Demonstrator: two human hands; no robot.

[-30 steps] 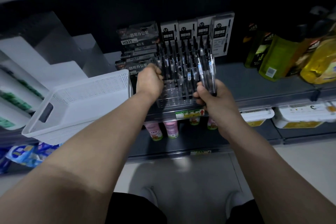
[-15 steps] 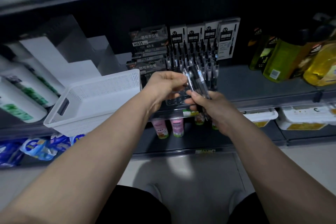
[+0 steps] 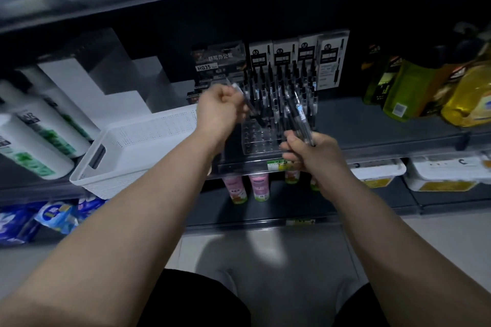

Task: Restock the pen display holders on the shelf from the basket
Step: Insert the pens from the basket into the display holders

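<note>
Dim shop aisle, dark grey shelf [image 3: 385, 127] running across at chest height. Near its front edge, dead centre, a clear pen display holder [image 3: 261, 141]: rear rows packed with upright black pens [image 3: 279, 82], front rows showing bare holes.

Left hand [image 3: 218, 111] raised at ten o'clock of the holder, grip closed in a pinch round a single pen [image 3: 245, 99], tilted, tip slanting down toward the holder's left side (blurred, so exact contact with a hole impossible to tell).

Right hand [image 3: 310, 152] at five o'clock of the holder, just over the shelf edge, grip curled tight round a bundle of pens [image 3: 299, 119] fanning up toward twelve o'clock.

White perforated basket [image 3: 138, 146] at nine o'clock, just beside the holder, jutting out over the shelf front. Past it, further toward nine, white bottles [image 3: 34, 135] lying tilted. Dark card boxes [image 3: 218, 61] marked HQ35 at eleven o'clock. Yellow-green oil bottles [image 3: 465, 98] well apart at three o'clock. Pink bottles [image 3: 259, 186] at six o'clock, one shelf down.
</note>
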